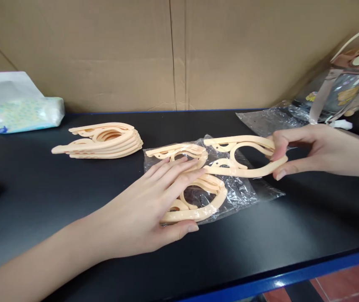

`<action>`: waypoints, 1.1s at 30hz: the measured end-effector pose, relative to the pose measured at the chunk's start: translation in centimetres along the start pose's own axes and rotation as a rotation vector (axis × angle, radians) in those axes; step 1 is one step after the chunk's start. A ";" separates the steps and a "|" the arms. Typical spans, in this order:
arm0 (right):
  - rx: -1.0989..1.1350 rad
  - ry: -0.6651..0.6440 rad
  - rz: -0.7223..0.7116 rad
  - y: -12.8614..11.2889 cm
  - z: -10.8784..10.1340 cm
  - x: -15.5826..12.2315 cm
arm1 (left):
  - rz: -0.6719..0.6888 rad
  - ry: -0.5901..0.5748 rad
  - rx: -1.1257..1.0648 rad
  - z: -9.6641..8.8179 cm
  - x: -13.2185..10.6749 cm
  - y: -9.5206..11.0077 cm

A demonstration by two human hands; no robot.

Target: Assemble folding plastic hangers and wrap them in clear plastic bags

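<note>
My right hand (305, 151) pinches the rounded end of a peach plastic folding hanger (245, 171), folded up, between thumb and fingers. This hanger's narrow ends reach left, over a clear plastic bag (242, 195). With fingers stretched out, my left hand (163, 197) lies flat on the bag and on two more folded hangers (212, 209). They look to be inside the bag, though its opening is hard to make out. The palm and fingers hide part of them. A neat stack of folded hangers (119, 144) sits to the left, apart from both hands.
On the black table (261, 247) a pack of tissues (28, 113) stands at the back left. A clear water bottle (343, 90) with a strap is at the back right, beside another clear plastic bag (261, 121). Cardboard (119, 54) rises behind the table.
</note>
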State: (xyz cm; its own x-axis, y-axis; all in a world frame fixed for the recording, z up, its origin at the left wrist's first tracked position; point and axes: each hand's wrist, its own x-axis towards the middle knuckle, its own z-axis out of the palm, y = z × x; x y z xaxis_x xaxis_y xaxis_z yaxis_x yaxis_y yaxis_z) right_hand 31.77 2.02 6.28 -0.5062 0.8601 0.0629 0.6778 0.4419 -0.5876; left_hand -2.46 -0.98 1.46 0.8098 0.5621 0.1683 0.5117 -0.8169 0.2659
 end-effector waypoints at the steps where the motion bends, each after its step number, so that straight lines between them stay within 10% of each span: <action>1: 0.012 -0.036 0.015 0.0 0.2 0.1 | 0.003 0.000 -0.003 0.0 0.0 0.0; 15: 0.198 -0.121 0.248 1.3 0.6 0.8 | 0.001 -0.011 0.002 -0.2 0.3 0.3; 33: 0.477 0.261 0.287 0.5 1.3 1.0 | 0.003 0.010 -0.008 0.1 0.0 0.1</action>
State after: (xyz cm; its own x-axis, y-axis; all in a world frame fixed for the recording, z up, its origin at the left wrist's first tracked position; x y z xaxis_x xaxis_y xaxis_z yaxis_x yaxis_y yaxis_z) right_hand 30.94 2.77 4.97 -0.1508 0.9885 0.0086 0.4236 0.0725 -0.9029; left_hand -2.42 -1.04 1.40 0.8085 0.5606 0.1790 0.5068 -0.8179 0.2725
